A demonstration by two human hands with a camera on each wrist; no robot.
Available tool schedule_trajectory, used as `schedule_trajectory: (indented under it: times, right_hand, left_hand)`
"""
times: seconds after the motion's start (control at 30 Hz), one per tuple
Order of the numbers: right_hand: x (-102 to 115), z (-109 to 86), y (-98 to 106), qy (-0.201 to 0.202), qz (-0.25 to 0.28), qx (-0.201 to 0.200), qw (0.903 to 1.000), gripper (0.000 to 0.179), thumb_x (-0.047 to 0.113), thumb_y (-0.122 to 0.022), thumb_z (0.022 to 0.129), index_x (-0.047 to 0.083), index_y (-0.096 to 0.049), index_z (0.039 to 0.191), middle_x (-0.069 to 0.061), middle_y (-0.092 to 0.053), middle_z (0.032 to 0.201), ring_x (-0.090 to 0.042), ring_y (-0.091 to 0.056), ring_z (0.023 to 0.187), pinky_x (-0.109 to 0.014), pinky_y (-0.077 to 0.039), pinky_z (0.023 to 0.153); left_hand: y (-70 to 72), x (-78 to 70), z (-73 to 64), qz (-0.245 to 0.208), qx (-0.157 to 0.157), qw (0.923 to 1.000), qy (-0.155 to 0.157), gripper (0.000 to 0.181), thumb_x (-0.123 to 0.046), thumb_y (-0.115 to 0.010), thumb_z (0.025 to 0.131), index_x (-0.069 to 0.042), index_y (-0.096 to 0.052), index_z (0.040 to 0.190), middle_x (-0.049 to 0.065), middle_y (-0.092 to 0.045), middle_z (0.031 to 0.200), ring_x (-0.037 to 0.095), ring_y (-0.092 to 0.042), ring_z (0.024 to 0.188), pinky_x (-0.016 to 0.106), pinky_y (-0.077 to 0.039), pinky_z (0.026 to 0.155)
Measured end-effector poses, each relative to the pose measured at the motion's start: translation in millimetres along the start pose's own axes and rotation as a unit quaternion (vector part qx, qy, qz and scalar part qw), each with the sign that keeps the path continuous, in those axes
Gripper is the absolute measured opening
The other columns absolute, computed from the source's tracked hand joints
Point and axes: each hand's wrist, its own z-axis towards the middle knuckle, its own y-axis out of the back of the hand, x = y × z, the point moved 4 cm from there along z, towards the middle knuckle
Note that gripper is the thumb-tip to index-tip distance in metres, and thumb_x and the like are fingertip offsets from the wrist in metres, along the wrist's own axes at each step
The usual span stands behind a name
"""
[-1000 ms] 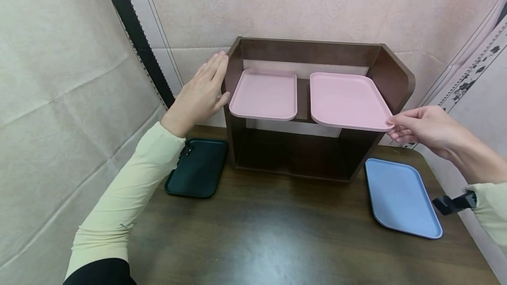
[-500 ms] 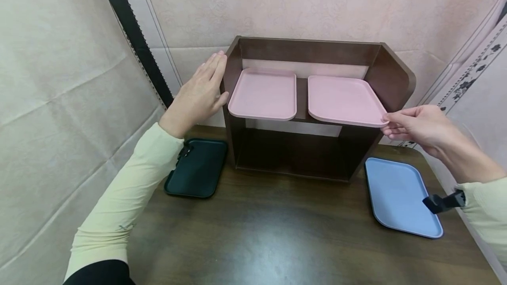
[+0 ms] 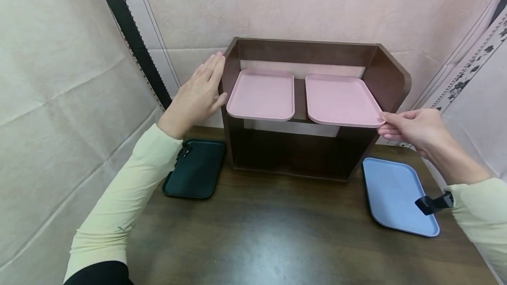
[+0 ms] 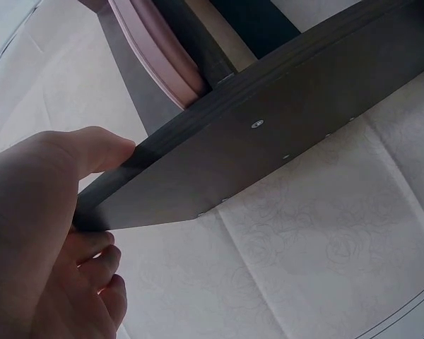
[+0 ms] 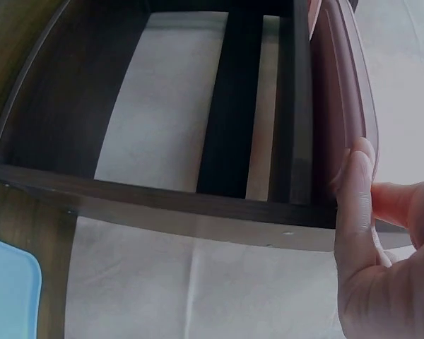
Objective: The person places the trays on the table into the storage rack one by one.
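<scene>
Two pink trays lie side by side on the upper level of a dark brown wooden shelf. My right hand pinches the front right corner of the right pink tray between thumb and fingers; the right wrist view shows this pinch on the tray's rim. The left pink tray is touched by neither hand. Against the shelf's left side panel rests my left hand, fingers straight and thumb toward the front edge. In the left wrist view the thumb lies by the panel's edge.
A dark green tray lies on the wooden table left of the shelf. To the right lies a blue tray, partly under the black wrist strap in view. Pale cloth hangs behind and at both sides.
My right hand has moved left and pushed the right pink tray a little further back onto the shelf. The left hand stays at the side panel.
</scene>
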Motion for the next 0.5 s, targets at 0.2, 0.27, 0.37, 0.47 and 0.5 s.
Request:
schedule_trajectory:
  times: [0.2,0.27,0.37,0.47,0.5]
  right_hand:
    - [-5.9,1.1,-4.2,0.011,-0.018,-0.011,0.9997,0.025,0.038,-0.069,0.102,0.013,-0.072,0.102,0.009,-0.079,0.071,-0.005,-0.078,0.07,-0.023,-0.065,0.069]
    - [-6.8,1.1,-4.9,0.012,-0.016,-0.014,0.9997,0.029,0.038,-0.069,0.102,0.01,-0.071,0.105,0.008,-0.079,0.071,-0.006,-0.079,0.069,-0.024,-0.065,0.068]
    - [-7.5,0.5,-4.6,0.012,-0.015,-0.019,0.9996,0.031,0.038,-0.068,0.103,0.007,-0.07,0.108,0.007,-0.078,0.07,-0.007,-0.079,0.068,-0.024,-0.065,0.067]
    - [-7.9,-0.7,-3.8,0.016,-0.032,-0.024,0.9991,0.039,0.037,-0.066,0.104,0.0,-0.069,0.116,0.009,-0.078,0.07,-0.006,-0.078,0.068,-0.024,-0.065,0.067]
    - [-7.7,-1.2,-3.7,0.018,-0.041,-0.025,0.9987,0.043,0.038,-0.065,0.104,-0.003,-0.067,0.119,0.01,-0.078,0.07,-0.006,-0.078,0.068,-0.024,-0.065,0.067]
  left_hand:
    - [0.6,0.2,-1.4,0.005,-0.004,1.0,-0.003,0.081,-0.023,-0.059,0.107,0.009,-0.014,0.165,0.025,-0.017,0.175,0.038,-0.018,0.165,0.045,-0.014,0.137]
    - [0.8,0.0,-1.6,0.004,-0.005,1.0,-0.003,0.081,-0.023,-0.059,0.107,0.009,-0.014,0.165,0.026,-0.017,0.175,0.038,-0.018,0.165,0.046,-0.014,0.137]
    - [0.9,-0.5,-1.3,0.002,-0.005,1.0,-0.003,0.081,-0.023,-0.06,0.107,0.009,-0.014,0.165,0.025,-0.017,0.175,0.038,-0.018,0.165,0.047,-0.016,0.137]
    - [1.1,-1.1,-1.0,-0.002,-0.003,1.0,0.001,0.081,-0.024,-0.059,0.107,0.008,-0.014,0.166,0.025,-0.016,0.176,0.037,-0.017,0.165,0.048,-0.016,0.137]
    - [1.1,-1.1,-1.0,-0.002,-0.002,1.0,0.002,0.081,-0.024,-0.059,0.107,0.008,-0.013,0.166,0.024,-0.016,0.176,0.037,-0.017,0.165,0.047,-0.016,0.137]
